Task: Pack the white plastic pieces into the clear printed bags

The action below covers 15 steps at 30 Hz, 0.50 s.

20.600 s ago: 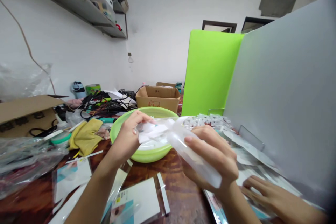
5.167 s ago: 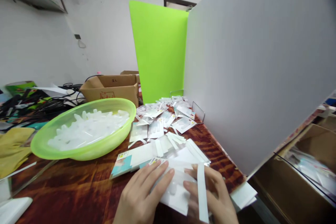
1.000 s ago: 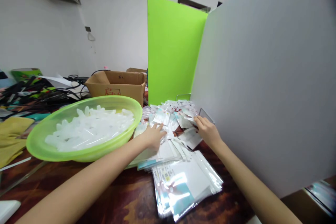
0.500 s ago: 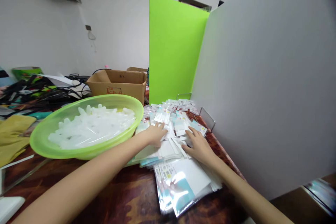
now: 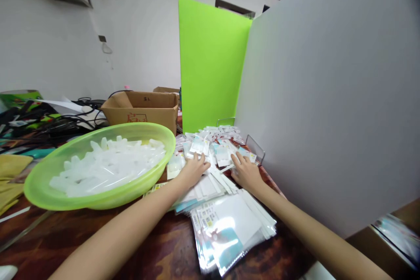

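Observation:
My left hand [image 5: 194,170] lies palm down on the white and pale-blue packets in the middle, its fingers slightly spread. To its right, my right hand [image 5: 246,173] rests at the edge of the same packets, fingers apart, by a thin white strip [image 5: 226,169]. Between and below the hands are overlapping white cards [image 5: 205,187]. Nearer to me is a stack of clear-wrapped cards [image 5: 229,227] with printed labels. Left of the hands, a green basin [image 5: 131,190] holds many translucent white pieces [image 5: 111,166]. Small clear bags [image 5: 219,132] are heaped beyond the packets.
A cardboard box [image 5: 141,111] stands behind the basin. Upright green [image 5: 213,65] and grey [image 5: 315,96] panels border the dark red table [image 5: 157,245] at the back and right. Black cables and a yellow cloth [image 5: 13,175] lie at the left.
The view has shifted slightly, so the basin and box appear further left. My right hand has moved a little up and away from the loose white cards. My left hand stays on the packets.

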Available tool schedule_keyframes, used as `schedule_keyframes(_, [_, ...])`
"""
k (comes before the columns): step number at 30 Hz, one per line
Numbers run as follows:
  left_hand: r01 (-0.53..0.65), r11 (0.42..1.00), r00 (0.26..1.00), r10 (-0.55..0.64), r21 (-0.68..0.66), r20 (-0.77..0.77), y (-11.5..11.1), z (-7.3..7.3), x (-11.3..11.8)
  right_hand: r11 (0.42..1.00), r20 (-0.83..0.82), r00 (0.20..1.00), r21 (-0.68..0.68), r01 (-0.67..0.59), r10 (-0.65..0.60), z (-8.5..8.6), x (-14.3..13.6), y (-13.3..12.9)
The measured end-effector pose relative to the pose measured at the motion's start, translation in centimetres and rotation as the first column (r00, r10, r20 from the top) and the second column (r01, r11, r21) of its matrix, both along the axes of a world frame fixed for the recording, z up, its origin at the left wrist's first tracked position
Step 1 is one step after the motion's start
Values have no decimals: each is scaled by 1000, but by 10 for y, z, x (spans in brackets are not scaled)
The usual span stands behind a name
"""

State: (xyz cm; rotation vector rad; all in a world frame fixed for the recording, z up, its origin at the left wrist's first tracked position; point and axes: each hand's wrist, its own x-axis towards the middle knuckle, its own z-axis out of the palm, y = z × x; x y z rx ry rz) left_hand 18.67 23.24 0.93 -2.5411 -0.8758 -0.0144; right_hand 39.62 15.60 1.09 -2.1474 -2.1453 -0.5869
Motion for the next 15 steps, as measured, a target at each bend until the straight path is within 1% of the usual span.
schedule_keyframes(3, [8, 1000, 1000, -8, -14, 2, 6, -3, 1, 1000, 4, 1000, 10, 4, -4, -6, 7, 4])
schedule_keyframes(6, [30, 999, 1000, -30, -28, -3, 10, -4, -3, 998, 1, 999, 44, -41, 41, 0, 17, 8])
schedule_keyframes(9, [48, 998, 999, -49, -42, -16, 12, -2, -5, 987, -12, 999, 154, -50, 53, 18, 30, 10])
schedule_keyframes(11, [50, 997, 998, -52, -59, -26, 13, 1, -5, 965, -21, 998, 260, -45, 52, 34, 38, 5])
schedule_keyframes(13, [42, 996, 998, -45, -83, -34, 14, 6, -3, 925, -31, 998, 378, -45, 62, 51, 42, -9])
schedule_keyframes(15, [30, 993, 999, -35, -114, -39, 15, 12, -1, 870, -35, 996, 491, -51, 78, 65, 44, -38])
